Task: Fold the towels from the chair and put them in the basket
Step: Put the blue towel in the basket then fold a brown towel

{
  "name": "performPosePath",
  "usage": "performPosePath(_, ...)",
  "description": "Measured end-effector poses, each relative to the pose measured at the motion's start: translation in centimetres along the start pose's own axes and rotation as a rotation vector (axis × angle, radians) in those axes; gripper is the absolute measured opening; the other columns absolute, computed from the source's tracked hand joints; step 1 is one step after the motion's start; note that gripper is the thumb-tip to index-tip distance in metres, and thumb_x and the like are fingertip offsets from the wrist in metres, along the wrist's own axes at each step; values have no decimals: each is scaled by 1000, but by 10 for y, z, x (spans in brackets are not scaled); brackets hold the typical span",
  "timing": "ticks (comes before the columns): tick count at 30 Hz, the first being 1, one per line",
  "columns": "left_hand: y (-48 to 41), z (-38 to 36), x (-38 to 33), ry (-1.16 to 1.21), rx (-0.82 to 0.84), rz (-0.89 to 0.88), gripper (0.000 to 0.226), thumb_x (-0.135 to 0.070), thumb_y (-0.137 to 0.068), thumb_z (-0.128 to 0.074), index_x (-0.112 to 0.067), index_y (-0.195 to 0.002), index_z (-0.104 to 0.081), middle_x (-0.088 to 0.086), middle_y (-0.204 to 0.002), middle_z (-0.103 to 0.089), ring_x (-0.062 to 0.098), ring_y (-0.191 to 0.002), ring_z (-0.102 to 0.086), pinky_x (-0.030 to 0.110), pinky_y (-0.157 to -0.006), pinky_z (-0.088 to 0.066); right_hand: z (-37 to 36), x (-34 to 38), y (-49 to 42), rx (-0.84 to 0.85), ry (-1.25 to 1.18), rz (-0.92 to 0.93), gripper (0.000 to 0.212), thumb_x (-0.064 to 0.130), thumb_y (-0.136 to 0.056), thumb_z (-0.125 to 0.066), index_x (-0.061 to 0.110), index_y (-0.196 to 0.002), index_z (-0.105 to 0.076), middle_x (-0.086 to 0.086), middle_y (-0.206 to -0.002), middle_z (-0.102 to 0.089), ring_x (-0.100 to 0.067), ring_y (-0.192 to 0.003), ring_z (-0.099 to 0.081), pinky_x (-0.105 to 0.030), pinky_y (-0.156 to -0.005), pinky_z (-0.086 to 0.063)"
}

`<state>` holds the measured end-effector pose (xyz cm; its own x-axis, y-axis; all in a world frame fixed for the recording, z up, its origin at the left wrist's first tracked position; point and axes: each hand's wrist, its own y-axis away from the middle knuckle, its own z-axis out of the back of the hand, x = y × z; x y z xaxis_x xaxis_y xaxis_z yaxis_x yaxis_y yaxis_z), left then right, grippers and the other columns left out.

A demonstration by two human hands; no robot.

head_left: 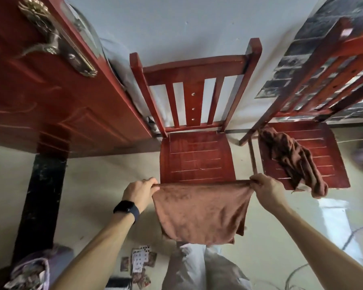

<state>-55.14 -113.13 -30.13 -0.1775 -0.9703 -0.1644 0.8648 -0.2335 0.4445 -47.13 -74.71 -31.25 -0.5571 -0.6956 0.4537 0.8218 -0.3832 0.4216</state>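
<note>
A brown towel [199, 212] hangs in the air in front of the middle chair [197, 155], its top edge pulled straight between two hands and lying just along the front edge of that chair's seat. The left hand [139, 193] is closed in a pinch on the towel's top left corner; the right hand [264, 189] is closed the same way on the top right corner. The cloth drops free below them, its lower edge uneven, with a doubled flap showing at the lower right corner. A black watch [127, 209] sits on the left wrist.

The seat of the middle chair is bare — flat open wood from the front edge to the slatted back. To its left there is a strip of open floor [105, 185], bounded by the red door [57, 101] and a dark post [41, 197] beneath it. To the right, a second chair [327, 143] stands close, its near leg just beside the right hand. A second brown towel [289, 155] lies crumpled across that seat, running from the back left corner to the front edge, where one end spills over — near the right hand but apart from it.

Playing cards [138, 262] are scattered on the floor below the hanging towel, and a cable [302, 268] runs along the floor at the lower right.
</note>
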Motion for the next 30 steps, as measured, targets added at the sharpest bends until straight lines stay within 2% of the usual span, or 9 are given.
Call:
performPosePath(7, -151, -33, 20, -246, 70, 1, 35, -45, -104, -31, -25, -117, -56, 5, -104, -70, 29, -93, -67, 31, -65, -40, -59, 20, -140, 66, 291, 52, 18, 24, -92, -60, 23, -109, -65, -3, -100, -67, -33, -86, -64, -38, -68, -52)
performPosePath(11, -225, -56, 23, -128, 32, 109, 35, -45, -103, -34, -21, -114, -56, 12, -105, -69, 33, -95, -66, 33, -67, -42, -92, 26, -208, -23, 196, 1, 18, 19, -97, -49, 9, -102, -63, -15, -94, -66, -39, -85, -62, -38, -68, -45)
performPosePath(14, -266, -73, 26, -36, -7, 178, 33, -46, -102, -37, -22, -109, -58, 16, -100, -68, 37, -92, -65, 36, -67, -45, -111, 28, -244, -29, 140, -57, 18, 15, -98, -45, 5, -103, -59, -12, -90, -58, -32, -77, -51, -35, -67, -35)
performPosePath(18, -302, -95, 35, 203, -28, 295, 26, -42, -100, -42, -25, -114, -56, 11, -107, -67, 38, -96, -62, 41, -75, -48, -127, 36, -270, -45, -28, -113, 30, 17, -100, -46, 13, -127, -58, -16, -111, -66, -33, -95, -60, -28, -75, -36)
performPosePath(20, -306, -106, 36, 349, -26, 375, 32, -43, -97, -47, -30, -126, -49, 5, -119, -65, 36, -106, -61, 42, -84, -50, -134, 34, -268, 27, -72, -171, 42, 27, -100, -51, 25, -142, -46, -7, -111, -62, -28, -96, -59, -27, -80, -41)
performPosePath(22, -293, -123, 35, 417, 22, 433, 45, -43, -94, -52, -27, -135, -43, 7, -132, -57, 35, -116, -57, 44, -92, -49, -147, 19, -250, 119, -60, -245, 51, 33, -96, -55, 26, -145, -42, -6, -119, -65, -27, -101, -62, -35, -88, -50)
performPosePath(24, -260, -146, 34, 431, 80, 487, 50, -39, -93, -56, -21, -138, -40, 12, -135, -50, 36, -119, -54, 44, -94, -47, -164, -5, -215, 170, -21, -343, 44, 31, -93, -57, 19, -135, -50, -10, -121, -68, -33, -105, -64, -40, -91, -52)
performPosePath(28, -173, -205, 38, 567, 224, 719, 53, -32, -93, -59, -9, -138, -42, 22, -134, -50, 39, -120, -53, 41, -97, -45, -200, -48, -124, 233, 47, -555, 34, 40, -88, -59, 13, -108, -60, -11, -101, -70, -35, -99, -64, -38, -82, -50)
performPosePath(30, -135, -229, 38, 646, 294, 792, 50, -34, -94, -59, -7, -134, -49, 19, -131, -58, 36, -119, -57, 38, -96, -45, -219, -65, -91, 251, 22, -638, 40, 44, -88, -61, 10, -111, -62, -12, -102, -69, -37, -102, -63, -37, -80, -46)
